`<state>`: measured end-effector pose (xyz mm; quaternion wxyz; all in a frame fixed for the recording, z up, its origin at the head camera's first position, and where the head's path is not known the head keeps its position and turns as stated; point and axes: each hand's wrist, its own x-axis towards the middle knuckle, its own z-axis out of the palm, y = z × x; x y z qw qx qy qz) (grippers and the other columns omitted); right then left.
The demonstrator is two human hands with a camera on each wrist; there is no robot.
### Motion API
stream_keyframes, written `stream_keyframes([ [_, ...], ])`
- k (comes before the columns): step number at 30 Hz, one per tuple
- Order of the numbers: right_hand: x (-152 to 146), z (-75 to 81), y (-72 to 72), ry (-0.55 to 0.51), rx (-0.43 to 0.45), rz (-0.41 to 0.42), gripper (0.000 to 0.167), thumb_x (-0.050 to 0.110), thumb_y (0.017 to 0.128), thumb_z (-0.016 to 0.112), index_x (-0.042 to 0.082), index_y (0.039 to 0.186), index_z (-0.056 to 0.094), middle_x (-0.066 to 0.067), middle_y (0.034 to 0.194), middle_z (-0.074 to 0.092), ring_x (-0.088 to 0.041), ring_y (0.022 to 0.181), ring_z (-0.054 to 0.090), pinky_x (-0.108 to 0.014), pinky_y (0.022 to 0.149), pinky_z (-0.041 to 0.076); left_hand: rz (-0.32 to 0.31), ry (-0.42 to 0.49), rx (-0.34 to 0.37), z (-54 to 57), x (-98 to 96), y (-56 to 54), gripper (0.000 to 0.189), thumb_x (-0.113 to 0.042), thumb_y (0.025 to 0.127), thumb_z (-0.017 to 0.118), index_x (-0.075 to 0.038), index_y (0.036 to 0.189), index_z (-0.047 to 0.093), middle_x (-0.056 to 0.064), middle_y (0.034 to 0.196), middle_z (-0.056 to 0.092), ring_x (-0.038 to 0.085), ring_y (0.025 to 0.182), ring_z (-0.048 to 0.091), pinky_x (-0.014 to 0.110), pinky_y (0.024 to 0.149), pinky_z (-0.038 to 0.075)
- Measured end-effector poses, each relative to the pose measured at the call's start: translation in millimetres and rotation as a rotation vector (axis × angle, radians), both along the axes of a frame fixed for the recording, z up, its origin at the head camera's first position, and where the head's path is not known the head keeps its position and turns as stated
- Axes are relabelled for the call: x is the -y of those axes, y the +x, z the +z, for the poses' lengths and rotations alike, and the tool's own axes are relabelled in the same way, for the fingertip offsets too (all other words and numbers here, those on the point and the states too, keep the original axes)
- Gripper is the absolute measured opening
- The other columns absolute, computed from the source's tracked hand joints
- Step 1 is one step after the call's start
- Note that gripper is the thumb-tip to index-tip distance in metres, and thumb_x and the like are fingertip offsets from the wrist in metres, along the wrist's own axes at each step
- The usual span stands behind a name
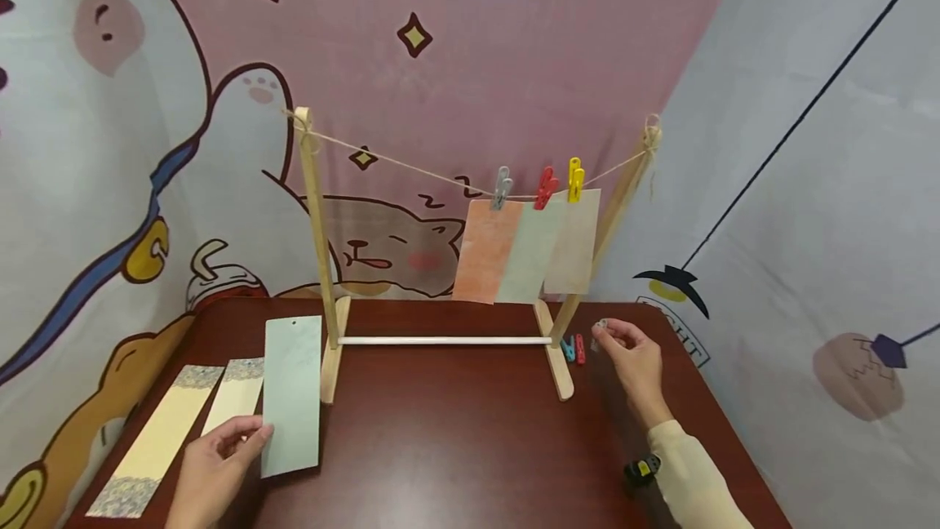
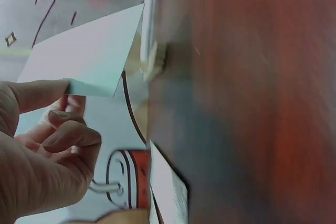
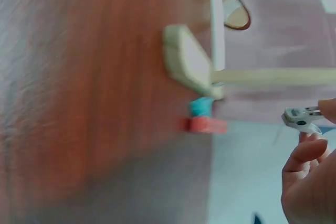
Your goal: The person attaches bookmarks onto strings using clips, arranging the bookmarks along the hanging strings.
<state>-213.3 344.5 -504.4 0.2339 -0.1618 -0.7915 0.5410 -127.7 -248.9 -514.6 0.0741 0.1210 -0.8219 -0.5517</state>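
Note:
My left hand pinches the lower left edge of a pale green paper bookmark with a small hole at its top. In the left wrist view the thumb lies on the face of that bookmark, fingers behind. At the right, my right hand holds a grey clothespin between thumb and fingers, raised over the table. A blue clothespin and a red clothespin lie close by. Orange, green and beige cards hang from the string under grey, red and yellow clothespins.
A wooden stand carries the sagging string between two posts, joined low down by a white rod. Two cream bookmarks with patterned ends lie at the table's left. A cartoon-printed cloth backs the brown table.

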Motion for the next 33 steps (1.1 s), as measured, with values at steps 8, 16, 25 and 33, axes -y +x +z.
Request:
stream_keyframes([
  [8,21,38.5,2.9,0.074,-0.122,0.08,0.039,0.035,0.099,0.085,0.005,0.124,0.078,0.0,0.106,0.076,-0.014,0.09,0.065,-0.018,0.068,0.052,-0.043,0.077,-0.215,12.4,-33.2,-17.4,0.014,-0.001,0.097,0.083,0.006,0.108,0.078,0.0,0.085,0.073,0.01,0.071,0.056,0.023,0.061,0.045],
  [16,30,68.8,26.8,0.081,-0.157,0.114,0.037,0.028,0.101,0.084,0.008,0.132,0.078,0.004,0.107,0.077,-0.015,0.093,0.063,-0.02,0.068,0.048,-0.119,0.184,-0.236,23.6,-67.9,-31.6,0.012,-0.001,0.096,0.083,0.004,0.107,0.08,0.004,0.085,0.074,0.011,0.07,0.057,0.024,0.06,0.047],
  [25,53,106.7,24.9,0.043,-0.229,0.236,0.035,0.016,0.1,0.084,0.003,0.131,0.076,0.002,0.105,0.076,-0.011,0.086,0.067,-0.021,0.065,0.049,-0.155,0.211,-0.281,36.8,-84.8,-51.1,0.011,-0.005,0.097,0.084,0.002,0.105,0.08,0.002,0.085,0.071,0.015,0.072,0.054,0.024,0.057,0.042],
  [33,79,140.2,15.7,0.02,-0.32,0.329,0.029,0.013,0.103,0.079,-0.001,0.128,0.075,-0.002,0.1,0.07,-0.016,0.084,0.059,-0.022,0.065,0.049,-0.164,0.248,-0.296,51.1,-92.7,-64.0,0.011,-0.006,0.096,0.085,0.0,0.105,0.082,0.007,0.084,0.074,0.014,0.069,0.054,0.022,0.051,0.04],
])
